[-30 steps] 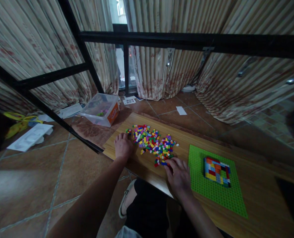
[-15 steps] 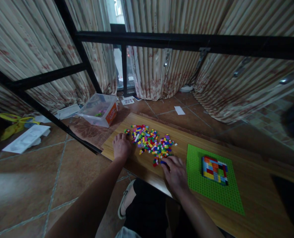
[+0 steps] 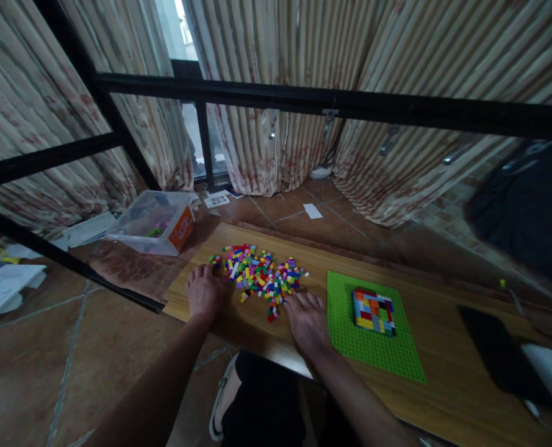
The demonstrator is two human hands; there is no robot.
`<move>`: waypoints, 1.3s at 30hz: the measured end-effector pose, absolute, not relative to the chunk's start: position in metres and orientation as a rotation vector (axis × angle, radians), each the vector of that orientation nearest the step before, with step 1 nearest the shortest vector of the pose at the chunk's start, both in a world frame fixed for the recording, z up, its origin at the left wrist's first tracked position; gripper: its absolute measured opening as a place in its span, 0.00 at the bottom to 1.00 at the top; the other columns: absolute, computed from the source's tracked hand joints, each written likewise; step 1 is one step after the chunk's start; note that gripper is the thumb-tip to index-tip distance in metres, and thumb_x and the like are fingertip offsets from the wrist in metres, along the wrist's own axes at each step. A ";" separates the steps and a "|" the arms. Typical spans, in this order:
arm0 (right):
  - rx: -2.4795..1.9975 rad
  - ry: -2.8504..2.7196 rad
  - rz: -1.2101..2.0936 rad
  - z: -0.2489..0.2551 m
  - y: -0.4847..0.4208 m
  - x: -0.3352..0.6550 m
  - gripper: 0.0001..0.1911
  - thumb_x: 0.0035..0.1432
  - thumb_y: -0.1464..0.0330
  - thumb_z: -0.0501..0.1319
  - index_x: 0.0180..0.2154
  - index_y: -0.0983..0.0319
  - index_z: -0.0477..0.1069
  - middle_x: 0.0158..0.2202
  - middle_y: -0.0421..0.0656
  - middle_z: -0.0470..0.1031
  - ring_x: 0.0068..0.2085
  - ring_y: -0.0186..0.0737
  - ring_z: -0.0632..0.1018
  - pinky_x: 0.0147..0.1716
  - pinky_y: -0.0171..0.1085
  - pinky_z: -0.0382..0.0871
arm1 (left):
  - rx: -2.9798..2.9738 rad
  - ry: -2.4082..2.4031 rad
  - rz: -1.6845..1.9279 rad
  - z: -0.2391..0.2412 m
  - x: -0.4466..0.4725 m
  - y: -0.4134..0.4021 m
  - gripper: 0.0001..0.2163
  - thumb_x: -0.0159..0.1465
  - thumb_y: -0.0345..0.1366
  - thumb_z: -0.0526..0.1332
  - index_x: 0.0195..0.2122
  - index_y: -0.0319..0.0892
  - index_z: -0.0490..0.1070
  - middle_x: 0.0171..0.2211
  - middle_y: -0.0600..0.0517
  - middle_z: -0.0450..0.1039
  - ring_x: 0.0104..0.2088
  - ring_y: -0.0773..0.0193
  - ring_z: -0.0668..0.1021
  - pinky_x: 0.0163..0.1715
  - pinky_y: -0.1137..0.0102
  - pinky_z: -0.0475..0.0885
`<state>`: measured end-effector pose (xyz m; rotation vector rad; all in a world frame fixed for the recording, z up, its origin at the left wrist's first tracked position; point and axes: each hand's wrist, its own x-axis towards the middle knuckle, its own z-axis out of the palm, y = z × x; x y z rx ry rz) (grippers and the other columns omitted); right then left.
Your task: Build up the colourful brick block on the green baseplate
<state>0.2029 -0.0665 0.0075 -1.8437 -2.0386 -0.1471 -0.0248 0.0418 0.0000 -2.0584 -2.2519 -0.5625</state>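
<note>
Hands, left [image 3: 205,292] and right [image 3: 306,320], flank loose bricks [image 3: 259,273] palms down, grip on any impossible to tell.

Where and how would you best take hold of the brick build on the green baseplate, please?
Probably by two opposite outer walls of the brick build, coming from above: it stands raised, and bare green baseplate all around leaves those walls accessible.

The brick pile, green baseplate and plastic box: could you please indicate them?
Brick pile [image 3: 261,274]: head view, its middle.
Green baseplate [image 3: 341,310]: head view, bare left studs.
Plastic box [image 3: 181,231]: head view, orange wall label.
</note>
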 end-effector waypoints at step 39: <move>-2.171 -1.395 -0.238 0.019 -0.117 0.341 0.20 0.63 0.64 0.47 0.41 0.65 0.76 0.40 0.52 0.79 0.37 0.45 0.79 0.38 0.41 0.70 | -2.071 -2.270 -0.468 0.010 -0.023 0.042 0.18 0.64 0.31 0.48 0.52 0.36 0.69 0.51 0.39 0.70 0.51 0.47 0.70 0.46 0.57 0.66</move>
